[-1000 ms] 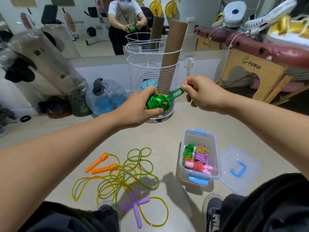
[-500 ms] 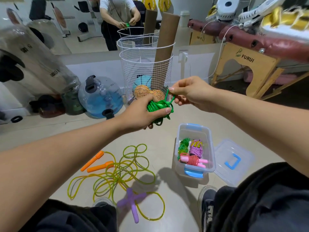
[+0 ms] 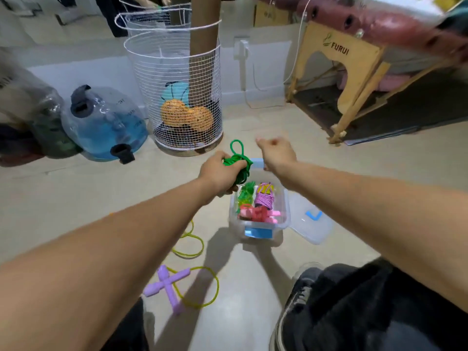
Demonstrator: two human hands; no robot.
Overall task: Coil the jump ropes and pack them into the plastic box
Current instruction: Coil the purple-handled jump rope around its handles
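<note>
The left hand (image 3: 219,171) grips a coiled green rope (image 3: 239,164), fingers curled round the bundle, with one loop of the rope standing up above the knuckles. It holds the bundle just over the far end of the clear box (image 3: 285,211), which sits on the floor (image 3: 253,262) in front of the person's knees. The right hand (image 3: 277,152) hangs beside the rope without touching it, fingers curled in and holding nothing.

Inside the box lie three coiled ropes: a light green one (image 3: 245,195) at the far left, a purple one (image 3: 265,198) beside it, and a red and pink one (image 3: 258,214) at the near end. The box's lid (image 3: 310,224) lies flat on the floor, touching the box's right side.

Left of the box, a yellow-green rope (image 3: 192,245) lies loose on the floor, partly hidden under the left arm, with its purple handles (image 3: 167,285) crossed near the person's left knee.

Against the far wall stand a white wire basket (image 3: 174,97) holding an orange ball and a cardboard tube, and a blue water jug (image 3: 106,122) to its left. A wooden bench (image 3: 344,69) marked FURUI stands at the far right.
</note>
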